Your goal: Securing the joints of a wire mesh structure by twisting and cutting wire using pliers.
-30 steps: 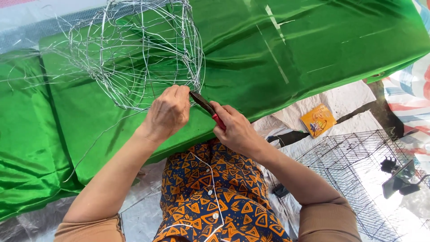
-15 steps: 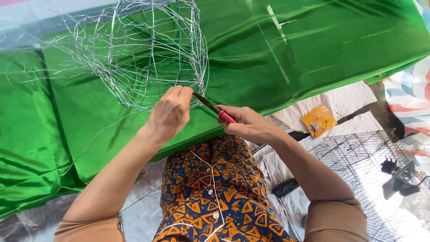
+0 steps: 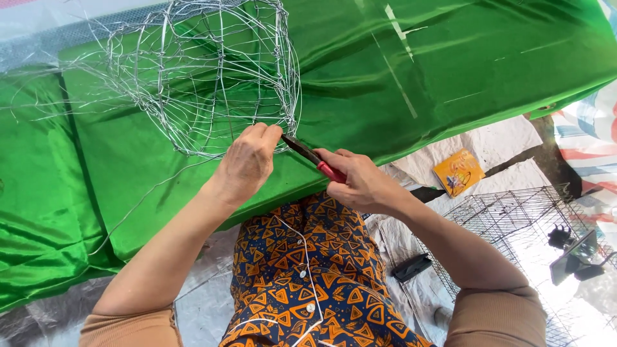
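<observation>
A rounded basket frame of thin silver wire (image 3: 205, 77) lies on a shiny green cloth (image 3: 398, 71). My left hand (image 3: 247, 164) pinches the frame's near rim with its fingertips. My right hand (image 3: 360, 180) grips red-handled pliers (image 3: 315, 160), whose dark jaws point up-left and meet the wire right beside my left fingertips. A loose wire tail (image 3: 138, 202) trails from the frame down-left across the cloth.
My lap is covered by blue and orange patterned fabric (image 3: 308, 270). To the right lie a small orange packet (image 3: 457, 172), a black wire grid panel (image 3: 514, 225), a small black object (image 3: 412, 266) and dark gear (image 3: 575, 257) on grey sheeting.
The wire frame has turned slightly and shifted right. My right hand has slid down-right along the pliers' handles while the jaws stay at the rim by my left fingers.
</observation>
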